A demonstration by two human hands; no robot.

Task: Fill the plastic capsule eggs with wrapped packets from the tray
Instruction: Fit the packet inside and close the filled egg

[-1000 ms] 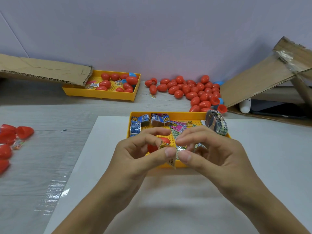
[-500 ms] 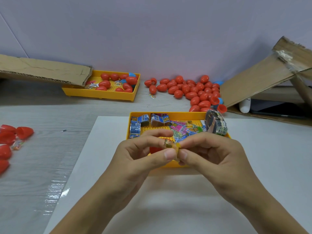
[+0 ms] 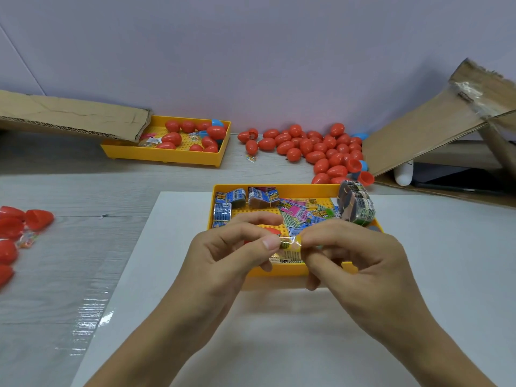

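Both hands meet in front of the near yellow tray (image 3: pixel 293 187). My left hand (image 3: pixel 223 258) and my right hand (image 3: pixel 354 255) pinch one small yellow wrapped packet (image 3: pixel 290 247) between thumbs and forefingers, just above the tray's front edge. A red capsule egg half (image 3: pixel 272 231) shows behind my left fingers, mostly hidden. The tray holds several blue, pink and green wrapped packets (image 3: pixel 296 212) and a dark bundle of packets (image 3: pixel 356 205) at its right corner.
A heap of red capsule eggs (image 3: pixel 315 149) lies at the back. A second yellow tray (image 3: pixel 167 155) with eggs stands at back left under a cardboard flap (image 3: pixel 69 115). More red egg halves (image 3: pixel 16 227) lie at the far left. A cardboard box (image 3: pixel 435 127) leans at right.
The packet has been folded smaller between my fingertips. My hands have drawn closer together and risen slightly over the tray's front edge.
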